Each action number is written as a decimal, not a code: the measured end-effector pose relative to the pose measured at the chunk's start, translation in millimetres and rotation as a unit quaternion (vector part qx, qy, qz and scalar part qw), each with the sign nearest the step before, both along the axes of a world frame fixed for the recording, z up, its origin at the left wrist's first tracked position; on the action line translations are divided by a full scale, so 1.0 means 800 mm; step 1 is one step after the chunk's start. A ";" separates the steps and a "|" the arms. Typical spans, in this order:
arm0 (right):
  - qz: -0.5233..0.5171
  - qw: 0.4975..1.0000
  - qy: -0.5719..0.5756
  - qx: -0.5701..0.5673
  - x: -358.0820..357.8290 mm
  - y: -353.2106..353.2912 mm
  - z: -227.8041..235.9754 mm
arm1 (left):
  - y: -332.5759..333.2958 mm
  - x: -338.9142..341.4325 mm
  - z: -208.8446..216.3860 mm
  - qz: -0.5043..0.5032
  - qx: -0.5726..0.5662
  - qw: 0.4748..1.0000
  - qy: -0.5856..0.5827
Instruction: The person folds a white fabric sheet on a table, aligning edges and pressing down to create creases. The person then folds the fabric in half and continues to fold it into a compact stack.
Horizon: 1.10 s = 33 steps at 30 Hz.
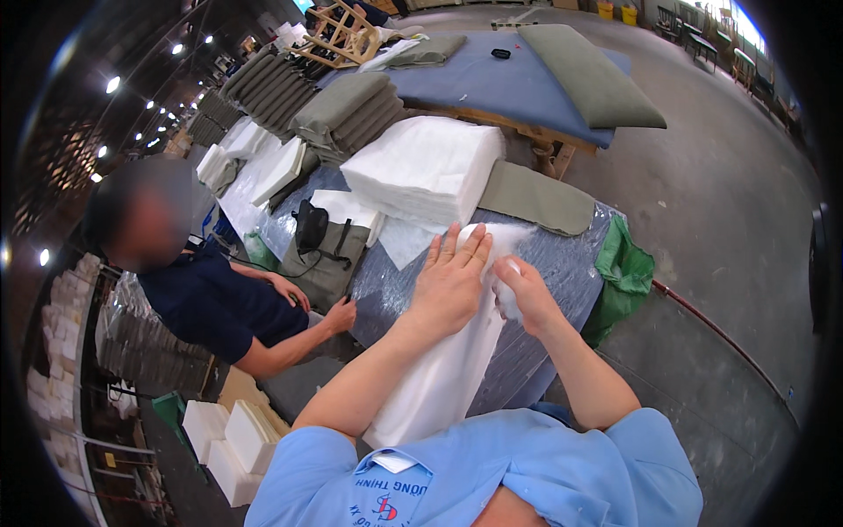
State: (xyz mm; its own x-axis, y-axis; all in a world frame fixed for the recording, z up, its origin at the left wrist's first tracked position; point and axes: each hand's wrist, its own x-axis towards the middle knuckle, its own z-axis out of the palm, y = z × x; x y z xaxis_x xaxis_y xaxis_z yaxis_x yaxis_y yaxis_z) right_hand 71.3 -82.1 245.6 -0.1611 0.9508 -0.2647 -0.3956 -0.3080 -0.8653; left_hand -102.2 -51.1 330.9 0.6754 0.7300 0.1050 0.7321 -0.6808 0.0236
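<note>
A long strip of white batting runs from my body across the plastic-covered table. My left hand lies flat on its far part, fingers stretched out and slightly apart. Close beside it, my right hand is closed around a bunched tuft of white batting. Just beyond my hands stands a thick stack of white batting sheets. To its right a flat grey-green fabric piece lies along the table. A grey-green cover with a black pouch on it is to the left.
A co-worker in a dark shirt stands at the left, hands near the table edge. Stacked grey-green cushions stand farther back. Behind is a blue-topped table bearing a long cushion. A green sack hangs at the right corner; white foam blocks are lower left.
</note>
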 end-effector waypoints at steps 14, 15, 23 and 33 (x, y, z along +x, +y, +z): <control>-0.141 0.981 0.135 -0.012 -0.037 0.016 0.023 | -0.001 0.006 0.001 -0.007 -0.006 1.000 -0.016; -0.158 0.978 0.136 -0.006 -0.037 0.016 0.016 | 0.004 0.004 0.001 -0.030 -0.058 0.996 -0.067; -0.228 0.965 0.128 0.029 -0.056 0.013 -0.006 | 0.060 -0.050 -0.004 -0.001 -0.421 0.788 -0.449; -0.210 0.961 0.179 -0.009 -0.046 0.016 -0.002 | 0.006 -0.008 -0.001 -0.041 -0.075 0.996 -0.041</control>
